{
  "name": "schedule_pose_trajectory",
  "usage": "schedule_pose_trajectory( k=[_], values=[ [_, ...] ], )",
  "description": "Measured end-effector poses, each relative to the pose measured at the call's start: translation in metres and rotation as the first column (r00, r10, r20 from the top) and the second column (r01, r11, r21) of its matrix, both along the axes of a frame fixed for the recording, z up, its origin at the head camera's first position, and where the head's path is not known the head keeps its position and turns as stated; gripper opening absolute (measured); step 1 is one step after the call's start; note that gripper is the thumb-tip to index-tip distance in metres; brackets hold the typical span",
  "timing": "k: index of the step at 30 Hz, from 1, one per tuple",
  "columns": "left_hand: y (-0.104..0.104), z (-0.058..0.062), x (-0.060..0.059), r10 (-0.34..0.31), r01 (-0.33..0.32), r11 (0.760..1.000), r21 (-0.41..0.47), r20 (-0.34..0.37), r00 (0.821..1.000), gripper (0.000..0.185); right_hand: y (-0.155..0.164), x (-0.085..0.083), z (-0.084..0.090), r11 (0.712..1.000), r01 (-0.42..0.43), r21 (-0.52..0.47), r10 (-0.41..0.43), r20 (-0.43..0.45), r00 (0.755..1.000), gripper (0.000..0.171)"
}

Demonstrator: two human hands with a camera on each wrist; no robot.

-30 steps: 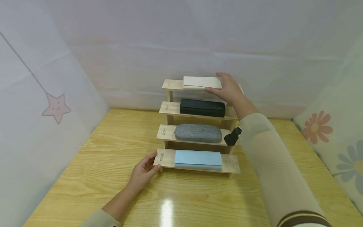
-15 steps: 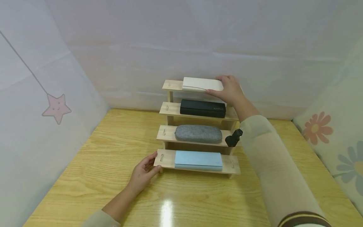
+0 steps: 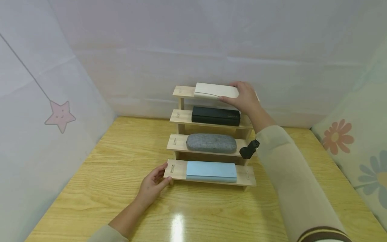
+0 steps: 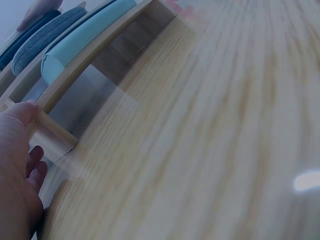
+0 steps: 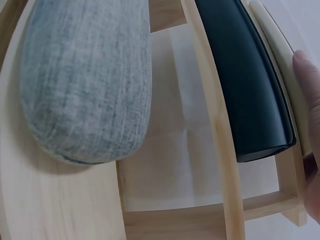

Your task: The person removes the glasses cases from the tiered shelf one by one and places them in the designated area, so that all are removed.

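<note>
Pale fabric walls close in a glossy wooden table [image 3: 121,188] bearing a four-step wooden rack [image 3: 178,143]. Right hand [image 3: 243,97] grips the cream case [image 3: 214,90] on the top step, fingers curled round its right end; left hand [image 3: 151,186] rests straight-fingered against the lowest step (beside the blue case [image 3: 211,170])

On the pale wooden stepped rack [image 3: 180,144], the far top case [image 3: 215,90] is cream-white, the next case [image 3: 216,116] glossy black, the third case [image 3: 211,143] flecked grey felt, and the nearest case [image 3: 211,171] light blue. The table [image 3: 99,181] is yellow wood grain. A pink star [image 3: 60,114] marks the left white wall; orange and blue flowers [image 3: 335,136] pattern the right. The sleeve [image 3: 290,178] is beige with brown stripes.
</note>
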State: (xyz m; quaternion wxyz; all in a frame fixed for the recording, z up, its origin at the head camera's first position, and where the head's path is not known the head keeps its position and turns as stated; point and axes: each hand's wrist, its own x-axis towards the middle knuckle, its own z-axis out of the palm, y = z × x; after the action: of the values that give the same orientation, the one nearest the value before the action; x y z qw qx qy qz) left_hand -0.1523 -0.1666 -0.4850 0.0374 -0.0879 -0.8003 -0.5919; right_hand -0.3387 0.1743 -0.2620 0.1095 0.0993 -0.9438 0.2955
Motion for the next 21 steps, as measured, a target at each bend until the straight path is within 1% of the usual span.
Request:
schedule_pose_trajectory(
  k=[4, 11, 18, 21],
  values=[
    [0.0, -0.001, 0.0, 0.005, -0.005, 1.0, -0.014, -0.009, 1.0, 0.056, 0.003, 0.002, -0.002, 1.0, 0.003, -0.021, -0.004, -0.031, 1.0, 0.076],
    [0.001, 0.0, 0.0, 0.015, -0.015, 1.0, -0.026, -0.004, 1.0, 0.055, 0.017, 0.006, 0.001, 0.997, 0.032, -0.072, -0.035, -0.048, 0.998, 0.076],
    [0.001, 0.002, 0.0, 0.016, -0.017, 0.999, -0.038, -0.013, 1.0, 0.055, 0.037, 0.016, 0.005, 0.992, 0.066, -0.106, -0.073, -0.064, 0.995, 0.074],
    [0.002, 0.001, 0.0, 0.017, -0.017, 0.999, -0.033, -0.002, 1.0, 0.056, 0.046, 0.02, 0.006, 0.988, 0.079, -0.133, -0.088, -0.067, 0.994, 0.073]
  ],
)
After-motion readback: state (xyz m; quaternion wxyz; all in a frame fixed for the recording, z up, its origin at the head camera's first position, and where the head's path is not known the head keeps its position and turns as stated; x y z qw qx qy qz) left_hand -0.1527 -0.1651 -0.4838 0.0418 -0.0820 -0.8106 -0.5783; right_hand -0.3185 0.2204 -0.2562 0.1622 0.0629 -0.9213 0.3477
